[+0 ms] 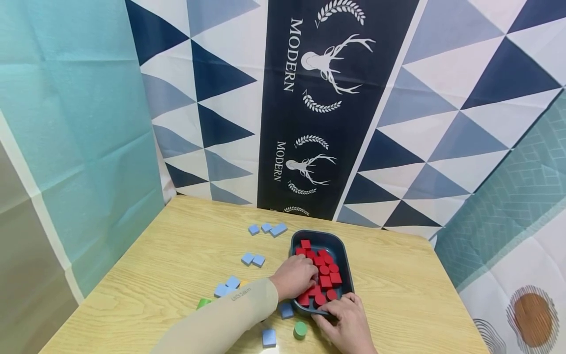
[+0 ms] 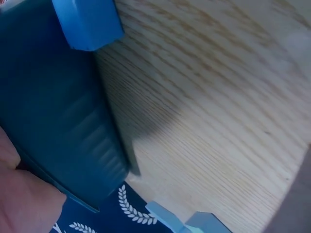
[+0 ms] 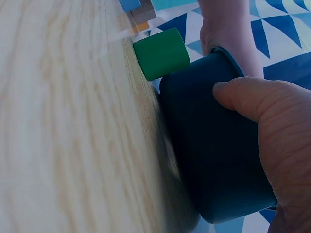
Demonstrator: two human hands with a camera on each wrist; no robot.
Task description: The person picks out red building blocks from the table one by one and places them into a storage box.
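A dark blue-green tray [image 1: 349, 268] holds several red blocks [image 1: 325, 281], some square and some round. My left hand [image 1: 297, 276] reaches over the tray's left rim, its fingers bent down among the red blocks. Its fingertips are hidden, so whether they pinch anything does not show. At the near right corner, my right hand [image 1: 347, 322] grips the tray wall. In the right wrist view its thumb [image 3: 238, 94] presses on the outside of the tray [image 3: 209, 145], with the other fingers mostly out of sight.
A green cylinder [image 1: 300, 330] stands near the tray's near end. Blue blocks [image 1: 268, 338] lie on the wooden table [image 1: 398, 295], more of them [image 1: 278, 229] farther back. Another green block [image 1: 203, 303] and a yellow one [image 1: 243, 283] show beside the left sleeve. Patterned cloth hangs behind.
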